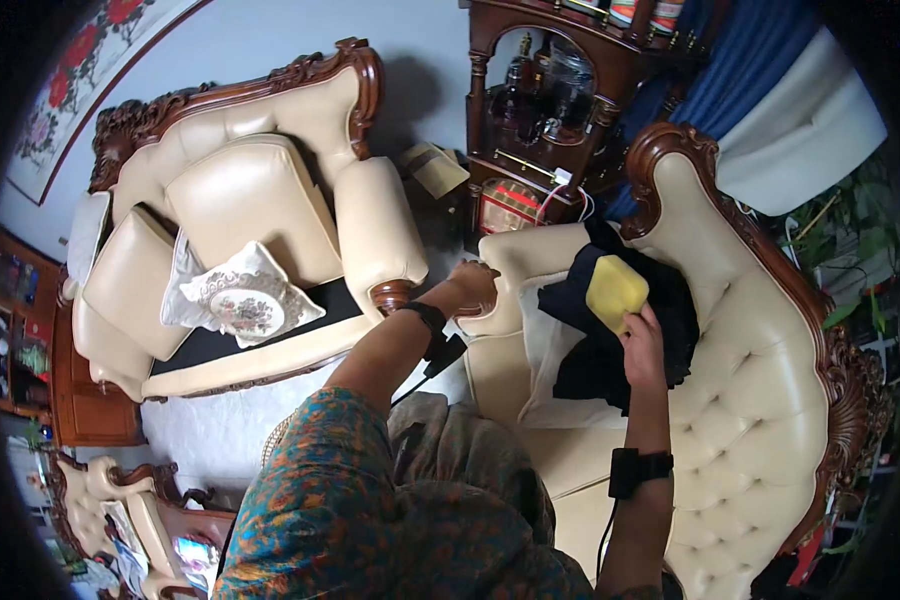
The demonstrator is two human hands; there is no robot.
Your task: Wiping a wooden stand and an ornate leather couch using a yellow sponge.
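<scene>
In my right hand (pixel 643 345) is a yellow, rounded rectangular object (pixel 616 289), possibly a sponge. It is held by its lower end above dark cloth (pixel 581 371). That cloth lies over a white cushion (pixel 531 409) and the corner of the cream tufted sofa (pixel 720 420). My left hand (pixel 474 285) is at the front of this sofa's padded arm (pixel 536 247). Its fingers point away from me and are partly hidden, so I cannot tell whether they grip anything. Black bands with cables circle both wrists.
Across the gap stands a second cream sofa (pixel 375 217) with loose cushions and an embroidered pillow (pixel 247 296). Behind the gap are a dark wooden cabinet (pixel 480 97) with bottles and a cardboard box (pixel 435 169). Plants (pixel 862 247) and a blue curtain (pixel 750 67) are at right.
</scene>
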